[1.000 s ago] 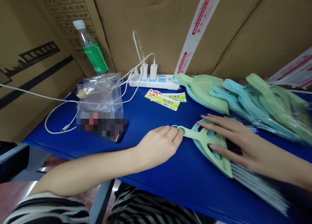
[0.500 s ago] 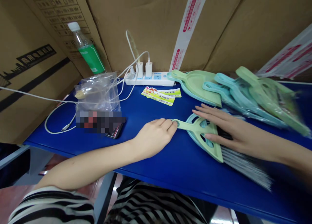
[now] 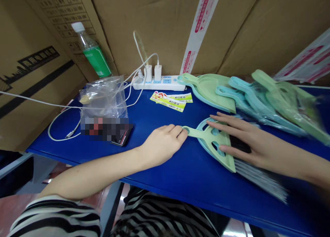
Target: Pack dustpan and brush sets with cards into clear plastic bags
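Note:
A light green hand brush (image 3: 215, 138) lies over a light blue hand brush (image 3: 205, 149) on the blue table, pale bristles pointing right. My left hand (image 3: 166, 142) is closed around the end of the handles; its fingers hide the tip. My right hand (image 3: 239, 137) lies with fingers stretched and spread across the brush heads, thumb on the green one. Part of the bristles is covered by this hand. Just behind it are a green dustpan (image 3: 215, 87) over a blue dustpan (image 3: 199, 95), and several plastic-wrapped dustpan-and-brush sets (image 3: 273, 103).
At the back stands a white power strip (image 3: 160, 85) with chargers and looping cables. Two printed cards (image 3: 171, 101) lie in front of it. On the left are a clear plastic bag (image 3: 103, 96), a dark phone-like object (image 3: 121, 137) and a bottle (image 3: 96, 60). Cardboard (image 3: 149, 10) walls the back.
My right hand has slid slightly to the right over the brush heads. My left hand keeps its hold on the handle, and the brushes stay in nearly the same place.

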Action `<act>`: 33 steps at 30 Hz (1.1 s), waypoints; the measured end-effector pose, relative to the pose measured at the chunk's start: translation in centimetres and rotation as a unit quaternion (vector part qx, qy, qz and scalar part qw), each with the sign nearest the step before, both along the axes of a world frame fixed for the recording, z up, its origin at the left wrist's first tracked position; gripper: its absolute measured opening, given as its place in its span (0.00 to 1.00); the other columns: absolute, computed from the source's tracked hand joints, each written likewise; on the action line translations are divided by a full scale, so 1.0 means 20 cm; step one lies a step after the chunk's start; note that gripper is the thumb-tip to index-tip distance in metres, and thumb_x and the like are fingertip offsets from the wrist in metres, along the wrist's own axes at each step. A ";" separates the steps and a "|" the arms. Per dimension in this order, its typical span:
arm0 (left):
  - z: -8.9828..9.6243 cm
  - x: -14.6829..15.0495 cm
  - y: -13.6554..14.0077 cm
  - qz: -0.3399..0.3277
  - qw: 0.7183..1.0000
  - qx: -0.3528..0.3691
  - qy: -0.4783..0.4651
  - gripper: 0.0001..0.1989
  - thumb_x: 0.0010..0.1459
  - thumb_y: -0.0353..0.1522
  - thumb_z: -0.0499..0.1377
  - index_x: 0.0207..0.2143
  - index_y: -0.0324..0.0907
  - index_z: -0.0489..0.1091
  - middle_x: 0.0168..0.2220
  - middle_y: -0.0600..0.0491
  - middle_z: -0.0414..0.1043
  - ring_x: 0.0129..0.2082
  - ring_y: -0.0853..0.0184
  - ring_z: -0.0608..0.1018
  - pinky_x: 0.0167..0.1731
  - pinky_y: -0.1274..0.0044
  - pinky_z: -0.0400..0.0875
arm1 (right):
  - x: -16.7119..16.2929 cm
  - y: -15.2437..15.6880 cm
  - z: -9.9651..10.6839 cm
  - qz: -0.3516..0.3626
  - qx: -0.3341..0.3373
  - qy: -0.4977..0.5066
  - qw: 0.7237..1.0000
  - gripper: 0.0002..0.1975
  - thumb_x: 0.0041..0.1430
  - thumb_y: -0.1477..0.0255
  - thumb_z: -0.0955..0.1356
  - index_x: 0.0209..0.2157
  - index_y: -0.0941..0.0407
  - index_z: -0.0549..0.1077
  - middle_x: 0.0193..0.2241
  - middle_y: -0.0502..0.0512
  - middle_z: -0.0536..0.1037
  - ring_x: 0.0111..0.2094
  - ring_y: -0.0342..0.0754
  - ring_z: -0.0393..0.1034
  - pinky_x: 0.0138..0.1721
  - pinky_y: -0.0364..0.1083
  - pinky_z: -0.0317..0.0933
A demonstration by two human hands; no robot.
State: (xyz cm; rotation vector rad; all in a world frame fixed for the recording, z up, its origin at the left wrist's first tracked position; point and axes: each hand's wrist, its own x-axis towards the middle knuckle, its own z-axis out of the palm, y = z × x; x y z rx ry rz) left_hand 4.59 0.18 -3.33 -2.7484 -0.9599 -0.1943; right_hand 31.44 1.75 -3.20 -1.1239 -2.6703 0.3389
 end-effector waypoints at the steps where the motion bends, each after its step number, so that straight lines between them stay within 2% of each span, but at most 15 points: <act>1: 0.00 0.00 0.00 0.000 1.000 -0.002 0.001 0.15 0.58 0.22 0.53 0.49 0.33 0.66 0.43 0.46 0.74 0.39 0.64 0.76 0.39 0.74 0.74 | 0.00 0.00 0.00 0.002 0.002 0.000 1.000 0.29 0.63 0.59 0.60 0.64 0.48 0.57 0.63 0.57 0.61 0.64 0.60 0.52 0.59 0.64 0.56; 13: 0.00 0.00 0.00 0.002 1.000 -0.008 0.004 0.14 0.59 0.22 0.51 0.47 0.35 0.66 0.41 0.46 0.74 0.38 0.64 0.76 0.38 0.74 0.74 | -0.01 0.00 0.00 -0.002 0.015 -0.002 1.000 0.30 0.64 0.60 0.61 0.65 0.50 0.55 0.62 0.59 0.63 0.63 0.59 0.53 0.58 0.62 0.58; 28: 0.01 0.00 0.00 0.002 1.000 -0.014 0.009 0.13 0.61 0.22 0.49 0.47 0.34 0.66 0.42 0.46 0.74 0.39 0.65 0.76 0.40 0.74 0.74 | 0.00 0.00 -0.01 -0.023 0.011 -0.008 1.000 0.31 0.64 0.58 0.60 0.66 0.49 0.53 0.64 0.57 0.59 0.64 0.59 0.52 0.58 0.61 0.58; 33: 0.01 0.00 0.00 0.008 1.000 -0.019 0.004 0.15 0.60 0.22 0.49 0.49 0.36 0.65 0.41 0.47 0.74 0.39 0.65 0.77 0.39 0.73 0.75 | 0.04 -0.01 0.01 -0.054 0.011 -0.025 0.998 0.30 0.64 0.56 0.58 0.65 0.49 0.57 0.64 0.58 0.59 0.64 0.59 0.52 0.59 0.62 0.56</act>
